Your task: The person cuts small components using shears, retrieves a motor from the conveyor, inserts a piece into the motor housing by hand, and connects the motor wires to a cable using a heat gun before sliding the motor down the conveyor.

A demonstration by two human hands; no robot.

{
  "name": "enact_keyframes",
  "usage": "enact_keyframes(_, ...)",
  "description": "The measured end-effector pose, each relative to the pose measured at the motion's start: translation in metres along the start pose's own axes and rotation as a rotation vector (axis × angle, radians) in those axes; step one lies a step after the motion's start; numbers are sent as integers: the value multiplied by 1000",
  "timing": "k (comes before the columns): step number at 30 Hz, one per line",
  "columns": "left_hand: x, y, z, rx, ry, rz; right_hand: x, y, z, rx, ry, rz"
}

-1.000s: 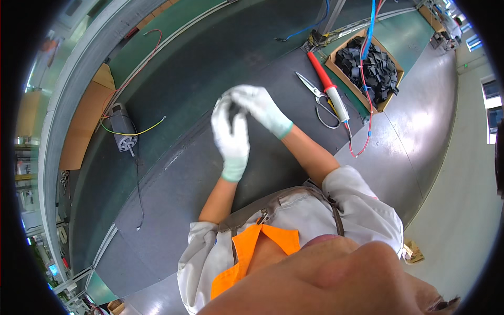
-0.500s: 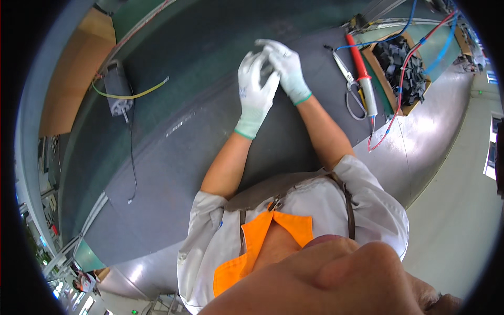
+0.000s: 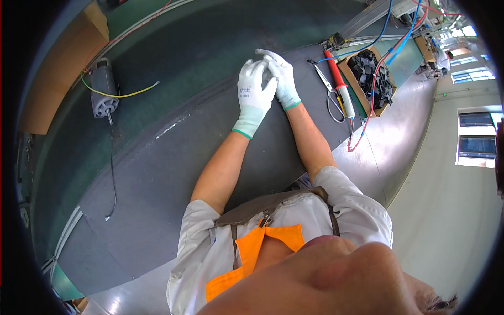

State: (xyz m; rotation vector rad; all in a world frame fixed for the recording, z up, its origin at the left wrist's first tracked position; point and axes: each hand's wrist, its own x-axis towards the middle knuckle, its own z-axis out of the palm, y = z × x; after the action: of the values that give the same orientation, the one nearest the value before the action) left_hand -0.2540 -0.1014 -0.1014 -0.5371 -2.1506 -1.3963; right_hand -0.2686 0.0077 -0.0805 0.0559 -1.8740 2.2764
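Note:
Both of my hands wear white gloves with green cuffs and meet over the grey mat (image 3: 184, 168). My left hand (image 3: 253, 90) shows its back, its fingers slightly bent and spread, the tips touching my right hand (image 3: 282, 76). The right hand's fingers stretch leftward behind the left fingers and are partly covered by them. Between the two palms I see no object. Away to the left lies a grey electric motor (image 3: 104, 86) with a shaft, a yellow-green wire (image 3: 128, 95) and a dark cable (image 3: 113, 178). Nearest my right hand are scissors (image 3: 326, 84).
Beside the scissors lies a red and white handheld tool (image 3: 337, 76) on a cable. A cardboard box (image 3: 349, 76) holds several black parts (image 3: 370, 76). Blue and red hoses (image 3: 375, 79) hang over it. A cardboard sheet (image 3: 63, 68) stands at far left.
The whole view has shifted, with the box, tool and scissors now further left in the picture. My hands have drawn closer together, and the gap between them has narrowed.

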Motion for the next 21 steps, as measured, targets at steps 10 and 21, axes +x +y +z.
enact_keyframes(10,-3,-1,9,-23,-74,19,3,8,-17,66,-44,-55)
enact_keyframes(21,-4,1,-22,-269,-153,-234,6,6,10,51,19,43)
